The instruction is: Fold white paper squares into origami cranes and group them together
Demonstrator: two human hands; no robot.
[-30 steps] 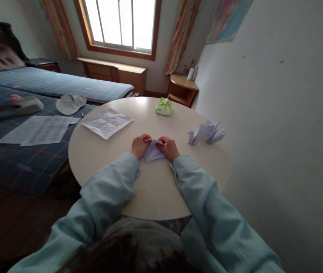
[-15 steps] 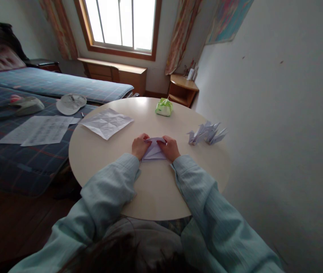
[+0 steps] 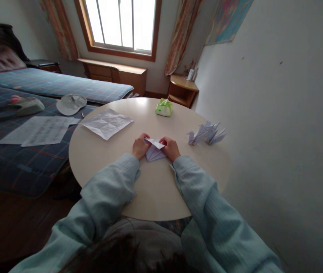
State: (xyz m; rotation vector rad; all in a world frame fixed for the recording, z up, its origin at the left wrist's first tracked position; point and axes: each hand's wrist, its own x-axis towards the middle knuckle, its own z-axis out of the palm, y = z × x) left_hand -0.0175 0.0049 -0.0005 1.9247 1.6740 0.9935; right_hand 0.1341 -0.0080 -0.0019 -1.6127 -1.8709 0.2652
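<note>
Between my hands is a folded sheet of pale paper (image 3: 155,153), low over the round table, its upper flap tilted up toward me. My left hand (image 3: 141,146) pinches the paper at its upper left. On the other side my right hand (image 3: 171,148) grips its right edge, fingers curled. My fingertips are partly hidden behind the flap. To the right stand several folded paper cranes (image 3: 206,133) in a cluster. A creased, unfolded paper square (image 3: 107,123) lies at the table's left.
The round cream table (image 3: 155,193) reaches close to the right wall. A green tissue pack (image 3: 164,107) sits at its far edge. Left is a bed (image 3: 22,167) with printed sheets (image 3: 40,131), a white cap (image 3: 71,104) and a visor (image 3: 30,106).
The paper's upper flap has tipped and now slants down to the right, showing more of the creased face below. My hands have shifted only slightly.
</note>
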